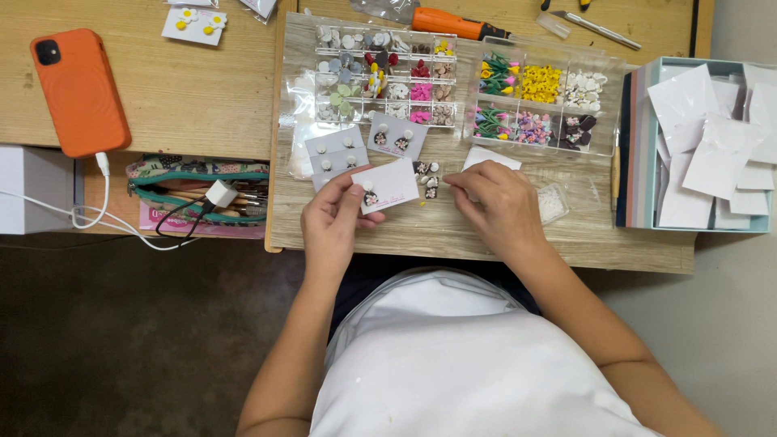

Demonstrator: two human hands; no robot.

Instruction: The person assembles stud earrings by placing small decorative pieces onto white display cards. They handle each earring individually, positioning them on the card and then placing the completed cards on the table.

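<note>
The pale wooden worktop (486, 235) carries two clear compartment boxes (387, 77) (541, 101) along its far edge — loose white cards (336, 154) nearer the middle, a blue box (700, 146) of white cards at its right edge — and an orange tool (449, 23) at the far edge.

- The left hand (333, 217) pinches a small white earring card (387, 185) over the wooden worktop (486, 231).
- The right hand (495, 202) rests beside tiny loose earring studs (426, 180).
- Clear compartmented plastic boxes (387, 77) of colourful pieces lie beyond.
</note>
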